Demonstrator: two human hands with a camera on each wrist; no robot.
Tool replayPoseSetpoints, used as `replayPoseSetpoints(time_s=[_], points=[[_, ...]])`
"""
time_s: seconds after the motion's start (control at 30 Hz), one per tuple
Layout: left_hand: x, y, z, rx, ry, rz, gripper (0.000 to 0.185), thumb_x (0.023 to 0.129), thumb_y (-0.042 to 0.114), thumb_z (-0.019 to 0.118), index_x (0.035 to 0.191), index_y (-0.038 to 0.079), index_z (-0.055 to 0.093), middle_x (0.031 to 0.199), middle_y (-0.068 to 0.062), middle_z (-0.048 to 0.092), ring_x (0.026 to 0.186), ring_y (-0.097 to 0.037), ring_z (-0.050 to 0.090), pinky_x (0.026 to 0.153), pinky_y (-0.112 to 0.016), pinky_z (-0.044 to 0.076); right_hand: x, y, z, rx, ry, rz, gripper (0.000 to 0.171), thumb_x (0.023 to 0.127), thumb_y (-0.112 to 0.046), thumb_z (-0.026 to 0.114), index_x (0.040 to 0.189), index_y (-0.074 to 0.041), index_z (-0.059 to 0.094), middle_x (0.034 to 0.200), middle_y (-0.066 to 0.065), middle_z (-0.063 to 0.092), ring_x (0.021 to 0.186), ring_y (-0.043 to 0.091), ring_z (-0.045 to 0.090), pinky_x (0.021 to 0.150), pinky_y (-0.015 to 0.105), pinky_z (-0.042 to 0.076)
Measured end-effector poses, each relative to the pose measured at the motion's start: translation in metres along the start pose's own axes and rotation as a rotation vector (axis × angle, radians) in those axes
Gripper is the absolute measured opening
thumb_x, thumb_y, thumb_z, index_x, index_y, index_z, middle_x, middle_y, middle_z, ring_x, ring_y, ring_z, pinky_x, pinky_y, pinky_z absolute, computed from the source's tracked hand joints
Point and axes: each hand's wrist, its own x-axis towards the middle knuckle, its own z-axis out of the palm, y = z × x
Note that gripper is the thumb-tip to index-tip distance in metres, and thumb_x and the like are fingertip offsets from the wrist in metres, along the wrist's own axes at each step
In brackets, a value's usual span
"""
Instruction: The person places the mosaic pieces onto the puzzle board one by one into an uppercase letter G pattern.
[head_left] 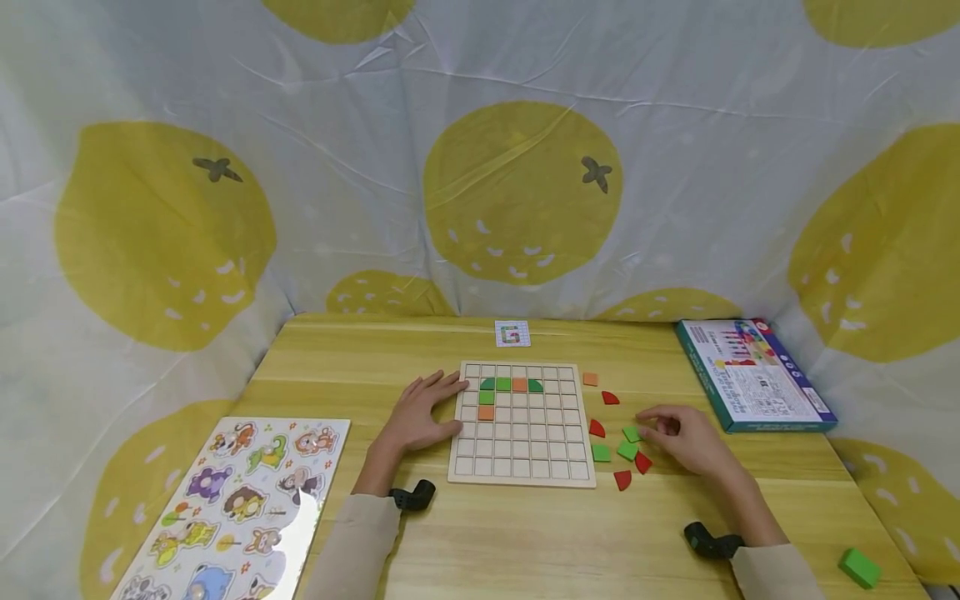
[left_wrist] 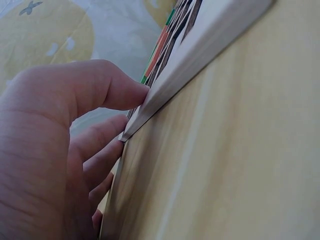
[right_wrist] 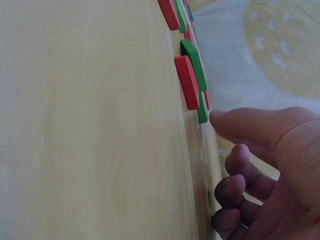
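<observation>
A wooden grid board [head_left: 521, 450] lies mid-table, with green and orange tiles [head_left: 503, 384] in its top-left cells. My left hand [head_left: 450, 402] rests against the board's left edge. In the left wrist view the left hand [left_wrist: 132, 114] presses its thumb on the board's rim [left_wrist: 200, 55]. Loose red and green pieces [head_left: 622, 479] lie to the right of the board. My right hand [head_left: 645, 425] hovers over them, its fingers loosely curled. Its thumb tip sits at a green piece [head_left: 632, 433]. In the right wrist view the right hand [right_wrist: 227, 134] holds nothing. The green piece [right_wrist: 202, 110] is beside a red piece [right_wrist: 187, 82].
A small pattern card [head_left: 512, 334] lies behind the board. A teal game box [head_left: 753, 375] is at the back right. An animal puzzle [head_left: 240, 500] is at the front left and a green block [head_left: 859, 568] at the front right. Lemon-print cloth surrounds the table [head_left: 525, 542].
</observation>
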Motion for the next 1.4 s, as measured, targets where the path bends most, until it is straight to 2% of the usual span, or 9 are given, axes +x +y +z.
replayPoseSetpoints(time_s=[0.27, 0.5, 0.6, 0.77, 1.0, 1.3, 1.4], points=[[0.001, 0.000, 0.001, -0.004, 0.003, -0.009, 0.072, 0.080, 0.044, 0.062, 0.148, 0.029, 0.043, 0.157, 0.006, 0.034, 0.150, -0.025, 0.022, 0.122, -0.049, 0.010, -0.003, 0.005, -0.003, 0.002, 0.000, -0.017, 0.018, 0.088, -0.025, 0.071, 0.104, -0.016, 0.075, 0.071, -0.002, 0.055, 0.061, 0.009, 0.046, 0.052, 0.022, 0.036], [0.002, -0.001, 0.001, 0.013, 0.004, -0.013, 0.072, 0.080, 0.044, 0.062, 0.148, 0.030, 0.043, 0.158, 0.008, 0.034, 0.150, -0.024, 0.022, 0.122, -0.049, 0.011, -0.003, 0.003, -0.003, 0.040, -0.118, -0.033, 0.025, 0.089, -0.017, 0.069, 0.114, -0.018, 0.071, 0.074, -0.001, 0.054, 0.062, 0.009, 0.046, 0.050, 0.022, 0.035], [0.002, -0.001, 0.001, 0.016, 0.008, -0.010, 0.072, 0.080, 0.044, 0.063, 0.147, 0.030, 0.044, 0.157, 0.007, 0.034, 0.149, -0.023, 0.023, 0.122, -0.050, 0.012, -0.003, 0.003, -0.002, 0.050, -0.129, -0.029, 0.027, 0.088, -0.020, 0.071, 0.115, -0.018, 0.071, 0.075, -0.001, 0.054, 0.062, 0.009, 0.047, 0.050, 0.022, 0.036], [0.002, -0.001, 0.000, 0.010, 0.012, -0.003, 0.071, 0.080, 0.043, 0.063, 0.147, 0.029, 0.045, 0.157, 0.006, 0.035, 0.149, -0.025, 0.024, 0.121, -0.052, 0.013, -0.003, 0.004, -0.002, 0.053, -0.116, -0.017, 0.026, 0.088, -0.027, 0.072, 0.113, -0.020, 0.071, 0.074, -0.001, 0.054, 0.063, 0.010, 0.047, 0.051, 0.023, 0.037], [0.001, -0.001, 0.002, -0.005, 0.016, -0.006, 0.071, 0.080, 0.044, 0.062, 0.147, 0.029, 0.045, 0.157, 0.005, 0.035, 0.149, -0.025, 0.023, 0.122, -0.051, 0.012, -0.002, 0.003, -0.002, 0.035, -0.074, -0.027, 0.026, 0.087, -0.029, 0.072, 0.111, -0.017, 0.071, 0.074, -0.001, 0.054, 0.061, 0.010, 0.046, 0.052, 0.023, 0.036], [-0.002, -0.001, 0.001, 0.021, 0.013, 0.038, 0.063, 0.088, 0.042, 0.060, 0.147, 0.027, 0.044, 0.157, 0.001, 0.035, 0.149, -0.029, 0.024, 0.120, -0.055, 0.013, 0.008, -0.008, 0.002, 0.005, -0.034, -0.043, 0.026, 0.086, -0.032, 0.073, 0.108, -0.019, 0.072, 0.072, -0.002, 0.054, 0.062, 0.011, 0.047, 0.053, 0.022, 0.037], [-0.001, 0.000, 0.001, 0.032, 0.003, 0.033, 0.063, 0.089, 0.042, 0.059, 0.148, 0.027, 0.043, 0.158, 0.002, 0.034, 0.149, -0.028, 0.023, 0.121, -0.054, 0.012, 0.012, -0.015, 0.005, 0.013, -0.024, -0.050, 0.026, 0.086, -0.034, 0.074, 0.108, -0.021, 0.072, 0.072, -0.003, 0.055, 0.063, 0.011, 0.048, 0.053, 0.022, 0.038]])
